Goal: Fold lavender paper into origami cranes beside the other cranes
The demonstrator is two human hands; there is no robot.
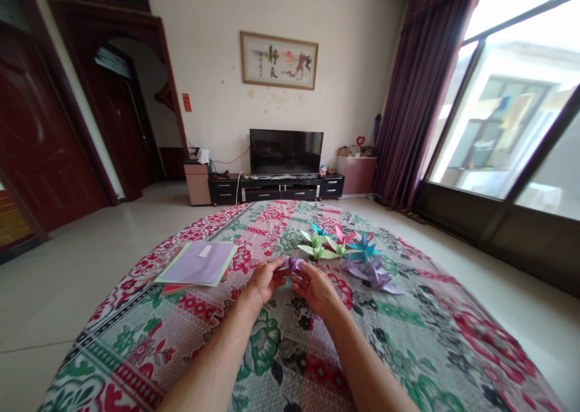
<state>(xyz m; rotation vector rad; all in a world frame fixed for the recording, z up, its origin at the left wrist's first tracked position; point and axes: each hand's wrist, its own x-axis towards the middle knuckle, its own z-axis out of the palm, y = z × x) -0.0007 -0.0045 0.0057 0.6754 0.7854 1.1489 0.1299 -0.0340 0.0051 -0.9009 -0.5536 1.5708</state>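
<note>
Between my two hands, above the middle of the table, is a small folded purple paper piece point(293, 263), an origami shape with pointed parts. My left hand point(266, 280) pinches its left side between thumb and fingers. On the other side my right hand point(316, 284) pinches the right end. The fingers cover much of the paper. Just beyond and to the right lies a group of finished-looking paper cranes: green ones point(318, 246), a blue one point(364, 249), a pink one point(341, 235) and purple ones point(378, 276).
A stack of square coloured paper point(197, 264), purple on top with a small white slip point(205, 251), lies left of my hands. The round table wears a flowered cloth point(181, 351). Beyond stand a TV point(286, 152) and a low black cabinet point(283, 189).
</note>
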